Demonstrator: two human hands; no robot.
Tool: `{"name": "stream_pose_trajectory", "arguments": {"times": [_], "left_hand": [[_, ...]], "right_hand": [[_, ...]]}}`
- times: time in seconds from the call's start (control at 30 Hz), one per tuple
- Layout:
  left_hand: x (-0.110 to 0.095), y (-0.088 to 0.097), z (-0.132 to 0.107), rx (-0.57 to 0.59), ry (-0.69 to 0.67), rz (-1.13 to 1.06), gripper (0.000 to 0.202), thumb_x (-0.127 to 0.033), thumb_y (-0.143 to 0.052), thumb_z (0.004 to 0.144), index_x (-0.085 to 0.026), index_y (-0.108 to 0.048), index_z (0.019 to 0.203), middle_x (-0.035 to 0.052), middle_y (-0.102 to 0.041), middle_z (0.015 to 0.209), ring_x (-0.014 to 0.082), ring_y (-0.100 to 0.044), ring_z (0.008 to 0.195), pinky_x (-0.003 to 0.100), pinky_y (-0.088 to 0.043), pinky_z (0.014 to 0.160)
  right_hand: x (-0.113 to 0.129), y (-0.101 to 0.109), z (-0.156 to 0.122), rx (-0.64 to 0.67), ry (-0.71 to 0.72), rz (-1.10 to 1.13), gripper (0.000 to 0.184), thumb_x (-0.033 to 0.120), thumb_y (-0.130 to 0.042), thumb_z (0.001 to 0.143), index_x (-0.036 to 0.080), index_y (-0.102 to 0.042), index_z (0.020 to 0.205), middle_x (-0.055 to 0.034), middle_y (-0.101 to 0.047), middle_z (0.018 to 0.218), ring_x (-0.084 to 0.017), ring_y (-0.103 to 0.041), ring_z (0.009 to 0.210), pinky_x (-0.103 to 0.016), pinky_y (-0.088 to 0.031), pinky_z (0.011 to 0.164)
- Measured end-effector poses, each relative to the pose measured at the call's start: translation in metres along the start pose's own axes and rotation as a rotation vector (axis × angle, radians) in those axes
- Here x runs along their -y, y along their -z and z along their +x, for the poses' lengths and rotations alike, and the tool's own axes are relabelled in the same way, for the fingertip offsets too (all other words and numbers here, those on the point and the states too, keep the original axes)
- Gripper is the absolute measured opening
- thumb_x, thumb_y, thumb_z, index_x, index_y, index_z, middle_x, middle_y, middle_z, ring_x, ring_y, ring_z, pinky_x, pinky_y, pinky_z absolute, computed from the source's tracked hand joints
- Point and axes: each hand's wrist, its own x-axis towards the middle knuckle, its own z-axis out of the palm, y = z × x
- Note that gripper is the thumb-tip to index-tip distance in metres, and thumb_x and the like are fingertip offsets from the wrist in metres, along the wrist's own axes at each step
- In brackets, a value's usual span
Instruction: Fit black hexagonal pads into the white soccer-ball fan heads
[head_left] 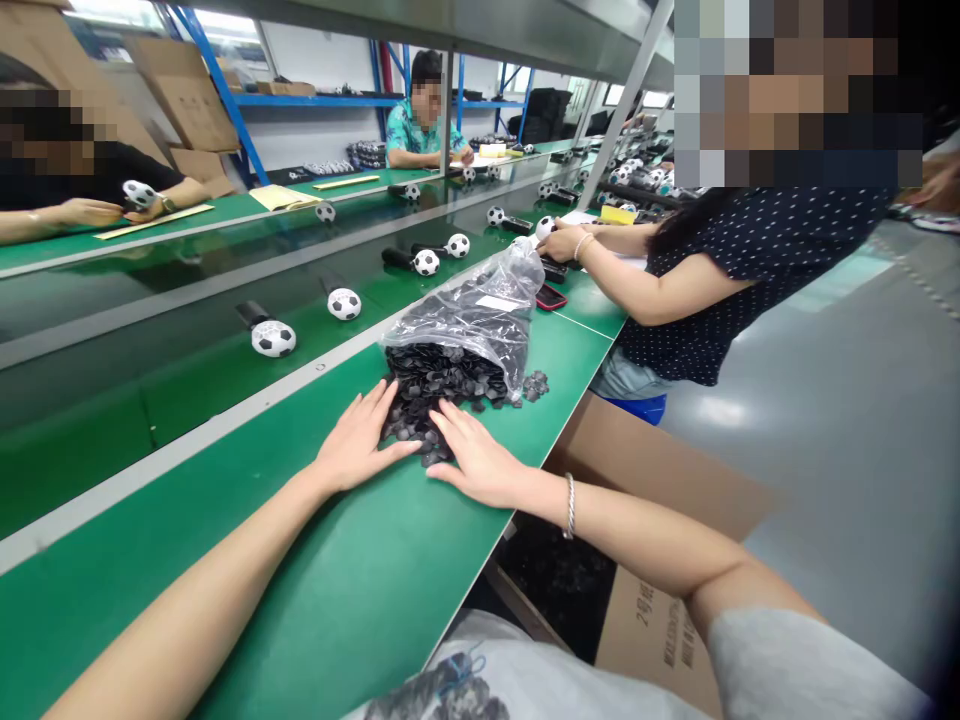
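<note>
A clear plastic bag (480,310) lies on the green work table (330,590), and several small dark flat discs (431,385) have spilled out of its mouth into a pile. My left hand (358,440) lies flat with fingers spread at the pile's left edge. My right hand (476,462), a bracelet on its wrist, lies flat with fingers stretched out at the pile's near right edge. Both hands touch the discs and grip nothing.
Football-shaped items with black handles (271,335) ride along the dark conveyor (187,300). A co-worker in a dotted top (735,270) works to my right; two more people sit across the line. An open cardboard box (660,560) stands below the table edge. A red phone (551,296) lies beyond the bag.
</note>
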Motion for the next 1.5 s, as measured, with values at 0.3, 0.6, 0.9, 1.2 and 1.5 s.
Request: {"name": "stream_pose_trajectory", "arguments": {"times": [0.3,0.6,0.9,1.2,1.5], "left_hand": [[-0.017,-0.007,0.001,-0.053,0.049,0.033,0.103,-0.072,-0.066,0.063,-0.03,-0.012,0.139,0.0125,0.005,0.144,0.0359,-0.001,0.133,0.06,-0.007,0.106],[-0.005,0.002,-0.026,-0.037,0.016,0.023,0.077,-0.061,-0.063,0.074,-0.032,-0.026,0.136,0.0101,-0.016,0.143,0.0305,-0.014,0.132,0.054,-0.014,0.109],[-0.002,0.022,-0.114,-0.065,0.052,0.087,0.053,-0.05,-0.058,0.084,-0.027,-0.041,0.128,0.0086,-0.029,0.138,0.0255,-0.028,0.128,0.051,-0.022,0.11],[-0.013,0.034,-0.204,-0.096,0.289,0.129,0.05,-0.041,-0.055,0.088,-0.024,-0.036,0.131,0.0088,-0.025,0.14,0.0239,-0.021,0.131,0.049,-0.023,0.11],[-0.005,0.041,-0.271,-0.551,0.617,-0.043,0.048,-0.034,-0.064,0.083,-0.02,-0.043,0.125,0.0083,-0.039,0.131,0.0236,-0.03,0.127,0.042,-0.031,0.109]], "right_hand": [[-0.054,0.013,0.055,-0.167,-0.243,-0.207,0.07,0.059,-0.042,0.086,0.012,-0.034,0.138,-0.0162,-0.029,0.141,-0.031,-0.024,0.13,-0.046,-0.021,0.105],[0.001,-0.013,0.052,-0.155,-0.105,-0.071,0.064,0.057,-0.038,0.089,0.015,-0.035,0.137,-0.0157,-0.031,0.14,-0.026,-0.027,0.129,-0.041,-0.021,0.106],[0.053,-0.036,0.054,-0.103,0.207,-0.035,0.054,0.049,-0.044,0.089,0.015,-0.044,0.131,-0.0122,-0.036,0.138,-0.025,-0.034,0.126,-0.043,-0.028,0.104],[0.109,-0.064,0.069,0.059,0.67,-0.087,0.046,0.046,-0.042,0.09,0.014,-0.052,0.122,-0.0118,-0.048,0.129,-0.026,-0.04,0.122,-0.048,-0.033,0.1],[0.153,-0.082,0.085,0.076,0.874,-0.113,0.039,0.042,-0.037,0.092,0.019,-0.06,0.113,-0.0102,-0.055,0.12,-0.027,-0.051,0.109,-0.046,-0.043,0.089]]}}
